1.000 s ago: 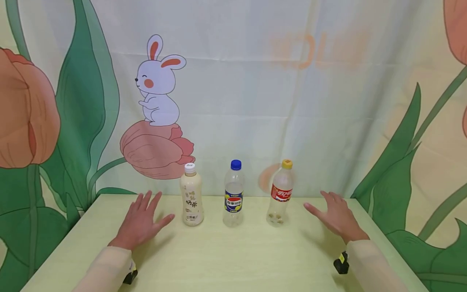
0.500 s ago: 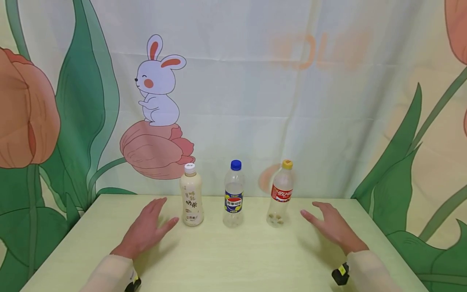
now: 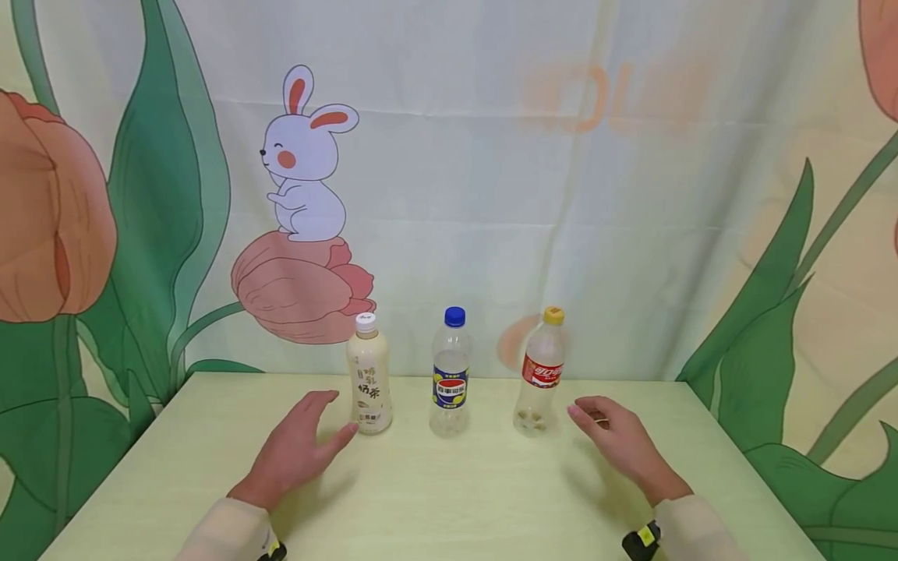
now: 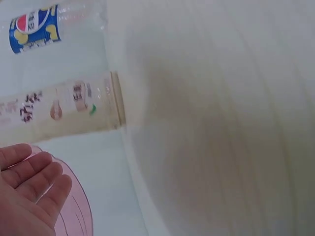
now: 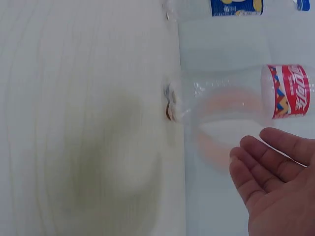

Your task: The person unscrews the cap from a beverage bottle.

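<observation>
Three bottles stand upright in a row on the table. The left one is a cream-coloured milk tea bottle point(image 3: 369, 382) with a white cap. In the middle is a clear Pepsi bottle point(image 3: 450, 382) with a blue cap, and on the right a clear Coca-Cola bottle point(image 3: 542, 374) with a red label and yellow cap. My left hand point(image 3: 298, 448) is just left of the milk tea bottle, thumb apart from the fingers and holding nothing. To the right of the Coca-Cola bottle hovers my right hand point(image 3: 624, 444), also holding nothing, its fingers loosely bent. The right wrist view shows a gap between fingers point(image 5: 268, 162) and bottle.
The pale table point(image 3: 449, 499) reaches back to a printed curtain point(image 3: 449, 171) with a rabbit and tulips, which hangs close behind the bottles. Dark wrist cameras sit under both sleeves.
Both hands have moved inward, the left toward the milk tea bottle and the right toward the Coca-Cola bottle. Their fingers are less spread than before. The bottles stay in place.
</observation>
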{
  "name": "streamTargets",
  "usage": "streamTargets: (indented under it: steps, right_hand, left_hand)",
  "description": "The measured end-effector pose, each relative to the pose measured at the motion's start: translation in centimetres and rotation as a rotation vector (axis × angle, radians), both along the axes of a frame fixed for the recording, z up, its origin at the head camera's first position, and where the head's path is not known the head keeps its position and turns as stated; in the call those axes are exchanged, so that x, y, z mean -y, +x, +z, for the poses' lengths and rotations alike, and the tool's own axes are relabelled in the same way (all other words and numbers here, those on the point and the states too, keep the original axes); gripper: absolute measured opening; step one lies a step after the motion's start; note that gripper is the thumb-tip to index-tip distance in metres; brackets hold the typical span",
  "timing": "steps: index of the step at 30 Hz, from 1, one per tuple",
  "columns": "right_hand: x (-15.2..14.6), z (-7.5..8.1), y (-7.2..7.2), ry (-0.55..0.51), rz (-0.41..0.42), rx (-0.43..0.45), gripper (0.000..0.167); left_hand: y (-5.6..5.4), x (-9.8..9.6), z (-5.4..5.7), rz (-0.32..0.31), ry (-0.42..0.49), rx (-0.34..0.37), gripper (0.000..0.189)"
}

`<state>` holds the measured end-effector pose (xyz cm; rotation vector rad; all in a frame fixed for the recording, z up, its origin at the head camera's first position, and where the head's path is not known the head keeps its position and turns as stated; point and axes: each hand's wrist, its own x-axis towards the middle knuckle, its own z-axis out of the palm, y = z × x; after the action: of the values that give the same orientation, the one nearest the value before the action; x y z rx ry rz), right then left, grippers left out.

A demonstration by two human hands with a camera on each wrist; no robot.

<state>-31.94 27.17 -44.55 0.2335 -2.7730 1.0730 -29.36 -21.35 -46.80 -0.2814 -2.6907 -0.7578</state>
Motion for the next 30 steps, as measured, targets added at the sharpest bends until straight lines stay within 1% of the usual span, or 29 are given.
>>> streamTargets:
  steps: [5,9,12,14,16,19,22,25,30]
  right_hand:
    - [1.5,0.0,0.4,-0.074,0.014,-0.016,0.054]
    - [2.6,0.1,0.7,-0.12,0.054,-0.026,0.047]
    - [3.3,0.1,0.8,-0.157,0.1,-0.033,0.04]
    - [3.7,0.0,0.8,-0.195,0.141,-0.034,0.037]
    - [4.1,0.0,0.9,-0.237,0.184,-0.032,0.035]
    - [4.6,0.0,0.9,-0.299,0.233,-0.027,0.036]
    - [5.3,0.3,0.9,-0.334,0.258,-0.025,0.037]
    - [6.0,0.7,0.9,-0.362,0.273,-0.017,0.038]
    - [7.2,1.4,0.8,-0.396,0.286,0.013,0.04]
  left_hand:
    - [0.5,-1.4,0.4,-0.054,0.05,-0.062,0.063]
    - [0.7,-2.4,0.7,-0.1,0.083,-0.091,0.058]
    - [0.8,-3.1,0.9,-0.117,0.09,-0.103,0.058]
    - [0.9,-3.5,1.1,-0.125,0.098,-0.093,0.058]
    - [1.0,-3.9,1.4,-0.129,0.111,-0.07,0.058]
    - [1.0,-4.5,1.7,-0.133,0.155,-0.022,0.057]
    - [1.0,-5.1,2.1,-0.138,0.21,0.019,0.057]
    - [0.9,-5.7,2.2,-0.158,0.258,0.031,0.054]
    - [0.5,-6.7,2.0,-0.197,0.287,0.006,0.052]
